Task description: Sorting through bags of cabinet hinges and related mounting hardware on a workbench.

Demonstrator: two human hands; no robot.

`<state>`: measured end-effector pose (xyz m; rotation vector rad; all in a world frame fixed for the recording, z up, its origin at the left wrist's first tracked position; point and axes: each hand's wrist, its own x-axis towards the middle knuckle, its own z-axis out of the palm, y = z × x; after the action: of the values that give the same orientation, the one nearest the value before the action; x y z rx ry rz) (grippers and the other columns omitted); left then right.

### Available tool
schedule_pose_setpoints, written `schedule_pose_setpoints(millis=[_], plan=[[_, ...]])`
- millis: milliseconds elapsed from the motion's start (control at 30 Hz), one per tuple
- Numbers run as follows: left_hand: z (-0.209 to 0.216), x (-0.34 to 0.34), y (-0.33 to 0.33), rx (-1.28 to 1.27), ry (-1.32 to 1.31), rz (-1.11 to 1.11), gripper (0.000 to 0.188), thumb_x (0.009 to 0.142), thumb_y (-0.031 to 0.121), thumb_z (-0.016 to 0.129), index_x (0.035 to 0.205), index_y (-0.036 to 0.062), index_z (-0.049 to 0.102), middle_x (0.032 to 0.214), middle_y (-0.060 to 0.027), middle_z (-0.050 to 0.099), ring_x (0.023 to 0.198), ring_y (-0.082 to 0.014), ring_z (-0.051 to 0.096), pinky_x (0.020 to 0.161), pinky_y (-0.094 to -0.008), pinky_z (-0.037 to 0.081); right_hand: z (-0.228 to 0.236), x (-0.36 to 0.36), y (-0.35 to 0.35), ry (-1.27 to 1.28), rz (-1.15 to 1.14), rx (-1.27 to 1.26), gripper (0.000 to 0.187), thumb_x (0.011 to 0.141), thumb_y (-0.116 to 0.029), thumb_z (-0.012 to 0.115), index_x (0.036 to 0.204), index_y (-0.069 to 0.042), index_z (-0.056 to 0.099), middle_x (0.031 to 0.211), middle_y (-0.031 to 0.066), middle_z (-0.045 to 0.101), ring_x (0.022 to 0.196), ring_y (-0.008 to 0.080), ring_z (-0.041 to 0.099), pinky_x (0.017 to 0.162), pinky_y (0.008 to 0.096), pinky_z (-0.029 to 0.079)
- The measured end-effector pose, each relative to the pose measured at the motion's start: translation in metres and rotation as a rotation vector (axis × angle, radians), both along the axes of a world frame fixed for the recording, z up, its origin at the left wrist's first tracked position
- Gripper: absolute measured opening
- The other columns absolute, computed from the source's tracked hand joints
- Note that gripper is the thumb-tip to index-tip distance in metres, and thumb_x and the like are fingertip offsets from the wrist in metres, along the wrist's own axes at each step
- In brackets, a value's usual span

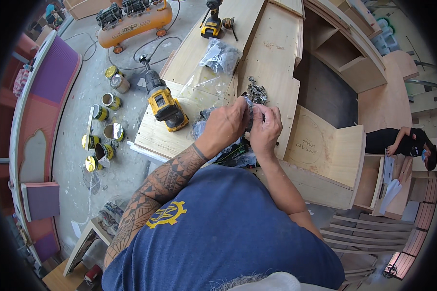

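Note:
My left hand [226, 121] and my right hand [266, 128] are close together over the pale plywood panel [145, 132], fingers pinched. Between them is a small clear plastic bag [249, 103]; its contents are hard to make out. Just beyond my fingers lies a heap of shiny metal fittings [258, 91]. More plastic packets [198, 129] lie under and beside my left wrist, partly hidden. A yellow and black cordless drill [162, 102] rests on the panel to the left. Farther off, a larger clear bag [220, 57] holds grey parts.
A second cordless tool [211, 22] stands at the far end beside a tape measure [228, 23]. Several paint cans [110, 101] and an orange air compressor [136, 24] occupy the floor at left. Wooden cabinets [325, 160] stand at right, where another person [398, 143] works.

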<state>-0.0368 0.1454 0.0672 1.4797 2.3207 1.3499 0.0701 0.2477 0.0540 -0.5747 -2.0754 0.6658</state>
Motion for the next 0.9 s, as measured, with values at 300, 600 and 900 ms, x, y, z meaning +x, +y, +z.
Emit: schedule_pose_setpoints(millis=[300,600,900], plan=[[-0.033,-0.063,0.008,0.034,0.036,0.178,0.018,0.098,0.014,0.068,0.100,0.0012,0.056,0.076,-0.0269,0.066,0.074,-0.0495,0.068,0.065,-0.0556,0.054,0.018,0.039,-0.005,0.020,-0.014,0.016,0.012,0.104,-0.012,0.067,0.102,0.000,0.070,0.092,0.0138,0.064,0.083,0.0303,0.064,0.076,0.0401,0.052],[-0.008,-0.028,0.004,0.109,-0.975,-0.287,0.024,0.111,0.020,0.054,0.122,-0.0002,0.060,0.105,-0.0065,0.070,0.091,-0.0110,0.067,0.078,-0.0281,0.055,0.003,0.049,0.021,0.046,-0.117,-0.374,0.020,0.107,-0.018,0.065,0.105,0.001,0.067,0.097,0.0118,0.065,0.092,0.0238,0.064,0.087,0.0358,0.051],[-0.009,0.002,0.012,-0.114,-0.649,-0.184,0.026,0.107,0.024,0.066,0.099,-0.0002,0.062,0.080,-0.0045,0.067,0.078,-0.0121,0.062,0.073,-0.0334,0.052,-0.008,0.044,0.024,-0.004,-0.128,-0.323,0.022,0.108,-0.020,0.063,0.105,0.001,0.067,0.095,0.0106,0.065,0.091,0.0239,0.065,0.086,0.0373,0.052]])
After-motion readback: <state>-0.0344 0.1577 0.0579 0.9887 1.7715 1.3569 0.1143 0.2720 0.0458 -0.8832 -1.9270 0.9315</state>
